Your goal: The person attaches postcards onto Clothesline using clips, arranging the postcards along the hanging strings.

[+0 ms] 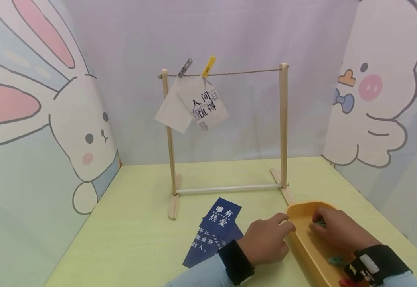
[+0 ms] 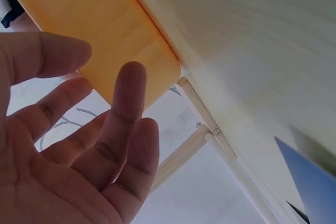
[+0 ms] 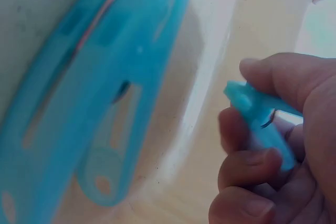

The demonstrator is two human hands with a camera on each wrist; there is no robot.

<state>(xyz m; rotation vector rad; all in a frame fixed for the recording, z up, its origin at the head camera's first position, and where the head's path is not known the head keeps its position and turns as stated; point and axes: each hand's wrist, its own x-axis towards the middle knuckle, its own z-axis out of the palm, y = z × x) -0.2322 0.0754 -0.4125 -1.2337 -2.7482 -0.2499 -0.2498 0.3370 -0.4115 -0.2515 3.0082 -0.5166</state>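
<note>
My right hand (image 1: 341,229) reaches down into a yellow-orange tray (image 1: 307,217) on the right and pinches a teal clothespin (image 3: 244,100) between thumb and fingers. Another teal clothespin (image 3: 142,51) looms close to the right wrist camera. Beside the tray's left rim, my left hand (image 1: 265,241) holds nothing, its fingers (image 2: 128,90) loosely bent. Whether it touches the rim I cannot tell. Blue cards with white writing (image 1: 222,215) lie overlapped on the table, left of that hand.
Behind stands a wooden rack (image 1: 283,127) with a cord (image 1: 248,72) across its top. A grey clothespin (image 1: 184,67) and a yellow clothespin (image 1: 208,66) hold pale cards (image 1: 174,109) at its left. Something red (image 1: 348,282) lies at the tray's near end.
</note>
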